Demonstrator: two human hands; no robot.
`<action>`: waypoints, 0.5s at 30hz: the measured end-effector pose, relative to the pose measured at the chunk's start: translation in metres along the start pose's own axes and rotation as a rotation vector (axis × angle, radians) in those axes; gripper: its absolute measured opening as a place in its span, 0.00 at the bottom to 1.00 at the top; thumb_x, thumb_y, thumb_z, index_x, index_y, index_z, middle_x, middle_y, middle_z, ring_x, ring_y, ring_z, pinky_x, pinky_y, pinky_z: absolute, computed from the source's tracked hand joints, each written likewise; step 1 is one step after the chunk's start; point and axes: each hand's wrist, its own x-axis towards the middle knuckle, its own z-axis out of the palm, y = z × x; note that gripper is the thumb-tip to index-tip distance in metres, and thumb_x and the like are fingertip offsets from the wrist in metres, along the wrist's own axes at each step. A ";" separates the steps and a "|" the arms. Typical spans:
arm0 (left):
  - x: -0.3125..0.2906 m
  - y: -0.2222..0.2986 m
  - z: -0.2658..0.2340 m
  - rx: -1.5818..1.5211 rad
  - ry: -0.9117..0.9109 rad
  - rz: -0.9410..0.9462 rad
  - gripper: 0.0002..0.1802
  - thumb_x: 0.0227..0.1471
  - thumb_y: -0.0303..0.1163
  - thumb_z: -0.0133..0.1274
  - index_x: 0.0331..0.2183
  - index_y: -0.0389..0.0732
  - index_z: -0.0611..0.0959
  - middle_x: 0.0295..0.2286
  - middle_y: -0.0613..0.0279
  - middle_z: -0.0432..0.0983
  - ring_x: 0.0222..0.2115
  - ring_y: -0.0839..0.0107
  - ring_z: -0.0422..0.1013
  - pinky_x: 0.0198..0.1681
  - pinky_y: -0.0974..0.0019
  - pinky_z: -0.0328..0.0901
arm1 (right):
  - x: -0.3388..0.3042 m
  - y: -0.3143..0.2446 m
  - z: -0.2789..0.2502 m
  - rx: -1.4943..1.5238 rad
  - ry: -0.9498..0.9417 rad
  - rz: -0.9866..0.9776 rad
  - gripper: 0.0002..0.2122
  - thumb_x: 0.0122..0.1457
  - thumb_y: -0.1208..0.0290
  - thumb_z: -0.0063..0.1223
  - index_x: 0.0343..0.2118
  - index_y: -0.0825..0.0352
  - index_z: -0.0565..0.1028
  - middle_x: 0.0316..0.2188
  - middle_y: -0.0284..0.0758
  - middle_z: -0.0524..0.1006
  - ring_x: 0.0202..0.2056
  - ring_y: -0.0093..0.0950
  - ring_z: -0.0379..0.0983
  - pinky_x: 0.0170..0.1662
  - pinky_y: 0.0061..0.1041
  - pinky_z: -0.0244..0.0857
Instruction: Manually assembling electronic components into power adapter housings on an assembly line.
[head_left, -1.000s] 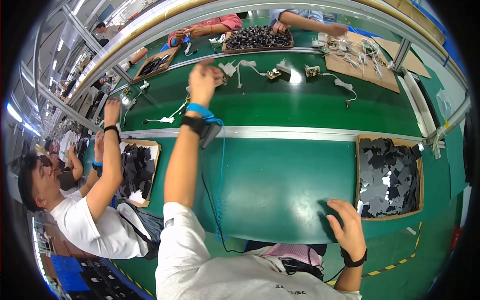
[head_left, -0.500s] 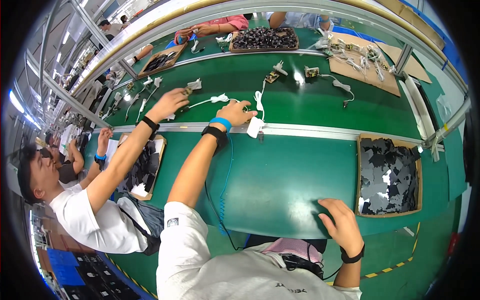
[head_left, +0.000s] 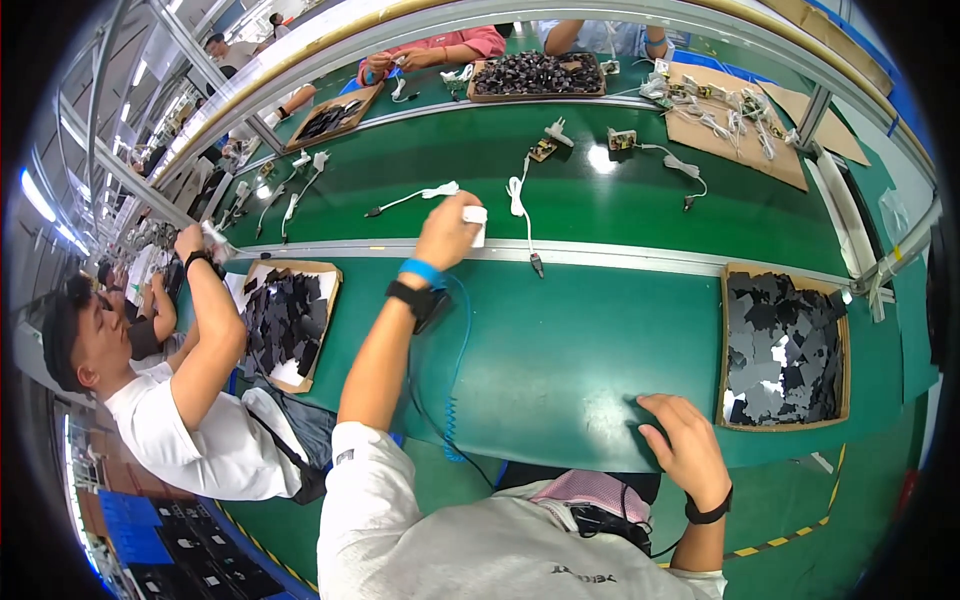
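My left hand (head_left: 447, 235) reaches over the metal rail at the far edge of my bench, closed on a small white boxy plastic piece, likely an adapter case (head_left: 477, 226). Its inner side and my fingertips are partly hidden. Just beyond lies a white cable (head_left: 430, 193) with a dark connector. To the right, another white cable (head_left: 517, 195) runs from a small circuit board (head_left: 542, 150) with a white plug, its dark end hanging over the rail. Above the near bench edge, my right hand (head_left: 685, 445) is open, fingers bent and apart, holding nothing.
A shallow box of dark torn-looking sheets (head_left: 785, 350) stands at right; a similar box (head_left: 290, 325) is at left. Beside me a co-worker (head_left: 170, 400) works. Boards with cables (head_left: 622, 140) lie on the green belt (head_left: 400, 150). A coiled blue cord (head_left: 450, 420) trails from my left wrist.
My left hand has drawn back to the left with the white piece, which was by the rail. The co-worker's arm has pulled back from the belt. My right hand has stayed put.
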 end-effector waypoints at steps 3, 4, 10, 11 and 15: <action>-0.008 0.064 -0.059 -0.557 -0.048 -0.088 0.16 0.51 0.26 0.56 0.43 0.38 0.74 0.36 0.59 0.75 0.36 0.72 0.73 0.38 0.68 0.68 | 0.002 -0.002 -0.009 -0.028 -0.016 0.018 0.14 0.51 0.78 0.57 0.42 0.70 0.75 0.40 0.42 0.77 0.42 0.43 0.72 0.46 0.35 0.66; -0.014 0.092 -0.079 -0.675 -0.015 -0.044 0.16 0.52 0.25 0.55 0.43 0.37 0.73 0.36 0.60 0.74 0.36 0.76 0.72 0.38 0.71 0.68 | 0.003 -0.003 -0.010 -0.024 -0.016 0.024 0.14 0.51 0.78 0.57 0.42 0.70 0.75 0.40 0.42 0.77 0.42 0.43 0.72 0.46 0.35 0.66; -0.058 0.173 -0.115 -1.010 -0.103 0.159 0.21 0.53 0.32 0.57 0.46 0.36 0.70 0.35 0.53 0.73 0.29 0.68 0.74 0.30 0.68 0.72 | 0.038 -0.034 -0.014 0.029 0.219 -0.324 0.23 0.47 0.79 0.61 0.50 0.70 0.71 0.48 0.44 0.72 0.44 0.43 0.73 0.48 0.34 0.66; -0.066 0.178 -0.107 -1.013 -0.112 0.154 0.21 0.53 0.32 0.57 0.46 0.36 0.70 0.35 0.53 0.73 0.29 0.68 0.74 0.30 0.68 0.72 | 0.046 -0.042 -0.011 0.031 0.218 -0.315 0.23 0.47 0.79 0.61 0.50 0.70 0.71 0.48 0.44 0.72 0.44 0.43 0.73 0.48 0.34 0.66; -0.088 0.190 -0.063 -1.288 -0.301 0.102 0.25 0.51 0.38 0.59 0.45 0.36 0.69 0.36 0.48 0.72 0.28 0.65 0.74 0.27 0.67 0.71 | 0.069 -0.057 0.004 0.281 0.399 -0.268 0.27 0.47 0.79 0.62 0.52 0.70 0.69 0.50 0.45 0.70 0.43 0.38 0.74 0.47 0.31 0.66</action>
